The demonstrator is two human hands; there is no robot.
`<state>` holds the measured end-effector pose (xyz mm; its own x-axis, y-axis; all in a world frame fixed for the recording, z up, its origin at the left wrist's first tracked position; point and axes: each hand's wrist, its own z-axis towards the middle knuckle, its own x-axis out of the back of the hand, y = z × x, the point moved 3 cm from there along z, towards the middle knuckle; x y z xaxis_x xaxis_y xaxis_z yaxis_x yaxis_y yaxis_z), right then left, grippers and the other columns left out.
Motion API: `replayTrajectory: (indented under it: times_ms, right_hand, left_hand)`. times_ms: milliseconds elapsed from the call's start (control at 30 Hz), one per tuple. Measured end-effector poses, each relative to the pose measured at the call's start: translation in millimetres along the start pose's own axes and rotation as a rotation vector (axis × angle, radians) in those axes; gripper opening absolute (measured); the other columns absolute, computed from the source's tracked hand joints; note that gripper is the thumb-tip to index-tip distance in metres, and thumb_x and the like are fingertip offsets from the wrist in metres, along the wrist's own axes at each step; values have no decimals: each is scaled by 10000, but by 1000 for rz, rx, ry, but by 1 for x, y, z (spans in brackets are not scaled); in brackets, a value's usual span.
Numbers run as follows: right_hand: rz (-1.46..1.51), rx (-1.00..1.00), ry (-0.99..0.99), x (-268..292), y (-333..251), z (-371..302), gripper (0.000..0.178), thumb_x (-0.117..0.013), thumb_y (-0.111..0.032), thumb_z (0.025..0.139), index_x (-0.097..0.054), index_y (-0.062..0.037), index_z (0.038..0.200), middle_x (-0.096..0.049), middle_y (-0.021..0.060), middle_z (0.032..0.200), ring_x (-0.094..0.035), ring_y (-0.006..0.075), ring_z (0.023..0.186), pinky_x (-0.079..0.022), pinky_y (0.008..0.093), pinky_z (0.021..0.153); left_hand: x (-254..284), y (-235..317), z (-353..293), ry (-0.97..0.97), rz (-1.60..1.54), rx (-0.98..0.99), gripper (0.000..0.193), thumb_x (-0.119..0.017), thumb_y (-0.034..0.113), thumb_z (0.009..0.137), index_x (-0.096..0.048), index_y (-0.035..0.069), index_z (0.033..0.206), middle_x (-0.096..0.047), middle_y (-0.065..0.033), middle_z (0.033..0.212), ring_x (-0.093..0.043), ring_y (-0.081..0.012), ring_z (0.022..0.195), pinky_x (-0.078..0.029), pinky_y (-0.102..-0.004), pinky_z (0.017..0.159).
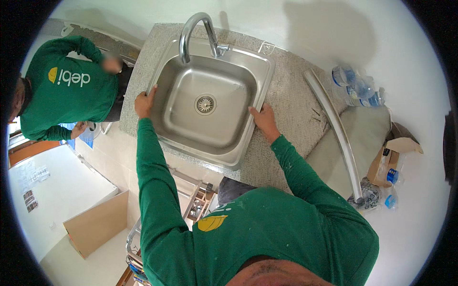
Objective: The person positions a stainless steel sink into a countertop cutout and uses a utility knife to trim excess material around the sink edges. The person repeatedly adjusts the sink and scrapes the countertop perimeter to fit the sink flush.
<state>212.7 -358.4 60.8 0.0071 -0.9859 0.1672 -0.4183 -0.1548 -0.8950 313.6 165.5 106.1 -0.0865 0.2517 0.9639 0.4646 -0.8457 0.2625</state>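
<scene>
A square stainless steel sink [229,125] with a round drain strainer [205,104] sits in the grey stone-like countertop [292,102]. At its far edge rises a curved chrome faucet [190,27], its spout over the basin. My left hand [143,103] grips the sink's left rim, one digit stretched up along the edge. On the opposite rim, my right hand [266,123] is closed with the thumb on the metal lip; its other fingers are partly hidden. Both forearms wear green sleeves.
A long pale curved strip [336,128] lies on the counter's right side. Behind it are plastic bottles [360,88] and an opened cardboard box [384,162]. A co-worker in green [71,88] is at the left. Below stand a metal ladder [188,183] and a cardboard panel [98,221].
</scene>
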Motion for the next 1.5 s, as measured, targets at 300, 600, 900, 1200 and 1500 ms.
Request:
replayTrajectory:
  times_ms: [300,600,900,1200,1500]
  right_hand:
    - [3,26,-23,-7,-20,-14,384,-740,-260,1017,-642,43,1231,-743,190,1088,-732,292,961,-583,422,844]
    - [-28,-21,25,-18,-29,-39,305,-716,-198,1043,-589,40,1184,-701,127,1060,-664,177,971,-560,369,836]
    - [177,59,13,-4,-3,-15,334,-742,-226,1008,-609,24,1186,-715,152,1044,-687,265,941,-555,430,838]
    - [130,-17,43,-16,-37,-36,354,-756,-203,988,-596,49,1178,-717,181,1070,-691,267,982,-562,424,880]
    - [55,76,40,-20,-19,-35,335,-733,-213,1012,-568,31,1172,-678,169,1028,-658,253,927,-540,419,817]
  left_hand:
    - [25,-1,-2,17,126,36,992,-602,886,848,-791,-52,1108,-768,-292,1109,-743,-462,1042,-571,-536,907]
    - [48,33,23,-52,146,-18,934,-631,864,834,-803,-44,974,-772,-292,1036,-749,-457,1012,-566,-524,904]
    - [31,21,-14,14,44,67,920,-624,867,835,-812,-21,983,-772,-288,1011,-752,-452,987,-562,-543,883]
    - [73,48,23,-76,208,0,940,-603,875,844,-813,-32,976,-760,-314,1014,-750,-462,1023,-565,-558,911]
    - [54,35,29,-135,167,0,964,-609,902,813,-815,-18,1009,-764,-312,1059,-747,-470,1044,-571,-536,930]
